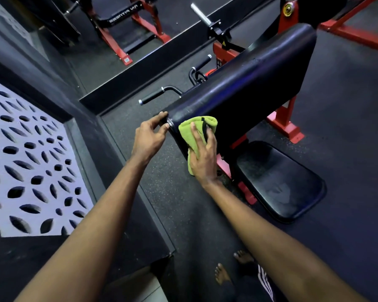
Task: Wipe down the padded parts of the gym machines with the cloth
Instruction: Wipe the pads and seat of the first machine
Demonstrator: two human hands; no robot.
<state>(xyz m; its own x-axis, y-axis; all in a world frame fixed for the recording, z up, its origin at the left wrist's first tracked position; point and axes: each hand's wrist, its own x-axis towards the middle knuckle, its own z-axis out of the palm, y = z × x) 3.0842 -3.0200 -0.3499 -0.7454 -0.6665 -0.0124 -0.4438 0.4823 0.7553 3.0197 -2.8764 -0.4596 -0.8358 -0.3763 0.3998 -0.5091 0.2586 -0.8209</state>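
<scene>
Green cloth (187, 129) is pressed against the near end of the long black arm pad (244, 88) by the right hand (203, 158), fingers laid flat over it, thumb hidden. The pad's corner is touched by the left hand (148, 138), fingers loose, nothing clasped. Firm, overlapping strokes along the pad are advised. The seat pad (279, 182) lies below.

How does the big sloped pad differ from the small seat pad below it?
The sloped pad is long, tilted and set high; the seat pad is shorter, nearly level and low. The right hand presses the green cloth on the sloped pad; nothing touches the seat pad. Both are black padding on the red frame.
</scene>
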